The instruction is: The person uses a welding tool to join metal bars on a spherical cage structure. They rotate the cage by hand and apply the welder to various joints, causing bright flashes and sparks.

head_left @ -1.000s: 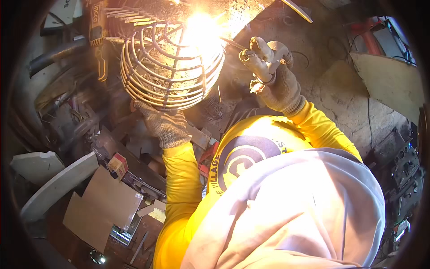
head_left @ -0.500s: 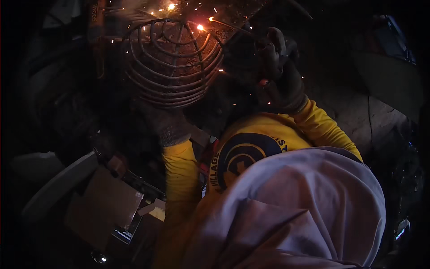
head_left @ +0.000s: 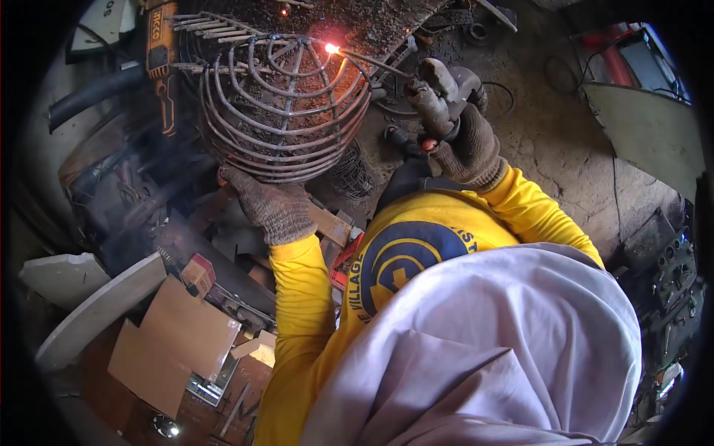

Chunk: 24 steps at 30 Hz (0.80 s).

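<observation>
A domed basket of curved metal rods (head_left: 290,111) lies in front of me, its rings joined by crossing ribs. My left hand (head_left: 271,208), in a grey-brown knitted glove, is closed at the basket's near lower edge; its fingers are partly hidden there. My right hand (head_left: 472,149), gloved too, grips a welding electrode holder (head_left: 439,93). From its jaws a thin welding rod (head_left: 375,62) points left to the basket's upper right ribs. A bright red-orange glow (head_left: 332,48) shows where the rod's tip meets the metal.
An orange and black power tool (head_left: 160,63) stands left of the basket. Several loose rods (head_left: 212,28) lie behind it on the dirt-covered work surface (head_left: 342,18). A wire coil (head_left: 353,175) sits below right. Cardboard (head_left: 178,327) and curved pale panels (head_left: 104,312) fill the lower left.
The flying sparks and bright arc have died down to a small glow. The scene is much brighter. The rod's tip has shifted slightly left and down onto the basket; the right hand has lowered slightly.
</observation>
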Available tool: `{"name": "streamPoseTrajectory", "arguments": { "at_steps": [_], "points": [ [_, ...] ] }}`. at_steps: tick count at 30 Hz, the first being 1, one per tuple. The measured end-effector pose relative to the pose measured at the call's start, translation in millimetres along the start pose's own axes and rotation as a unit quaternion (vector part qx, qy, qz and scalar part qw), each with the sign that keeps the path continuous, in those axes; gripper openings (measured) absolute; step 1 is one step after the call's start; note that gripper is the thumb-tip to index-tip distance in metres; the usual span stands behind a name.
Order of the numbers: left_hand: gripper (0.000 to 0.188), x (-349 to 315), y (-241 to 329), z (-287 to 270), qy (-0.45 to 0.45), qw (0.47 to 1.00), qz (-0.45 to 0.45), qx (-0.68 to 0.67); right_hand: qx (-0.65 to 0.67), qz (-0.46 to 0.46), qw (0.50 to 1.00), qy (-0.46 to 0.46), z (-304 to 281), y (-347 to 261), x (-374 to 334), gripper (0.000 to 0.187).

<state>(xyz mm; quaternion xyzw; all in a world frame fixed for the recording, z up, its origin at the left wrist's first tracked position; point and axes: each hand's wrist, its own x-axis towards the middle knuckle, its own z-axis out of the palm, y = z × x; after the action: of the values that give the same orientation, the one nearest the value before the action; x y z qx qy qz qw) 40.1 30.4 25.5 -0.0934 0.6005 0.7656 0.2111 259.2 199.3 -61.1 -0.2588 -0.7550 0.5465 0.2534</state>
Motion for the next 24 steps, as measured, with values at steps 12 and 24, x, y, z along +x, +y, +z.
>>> {"name": "streamPoseTrajectory", "arguments": {
  "at_steps": [12, 24],
  "points": [
    [0.071, -9.6, 3.5, 12.9, -0.004, 1.0, -0.023, 0.009, -0.101, -0.111, 0.989, -0.012, -0.2, 18.1, 2.5, 0.056],
    [0.069, -8.4, 0.7, 5.9, -0.014, 1.0, -0.001, 0.02, -0.071, -0.113, 0.991, -0.013, 9.0, 32.8, -0.4, 0.056]
  ]
}}
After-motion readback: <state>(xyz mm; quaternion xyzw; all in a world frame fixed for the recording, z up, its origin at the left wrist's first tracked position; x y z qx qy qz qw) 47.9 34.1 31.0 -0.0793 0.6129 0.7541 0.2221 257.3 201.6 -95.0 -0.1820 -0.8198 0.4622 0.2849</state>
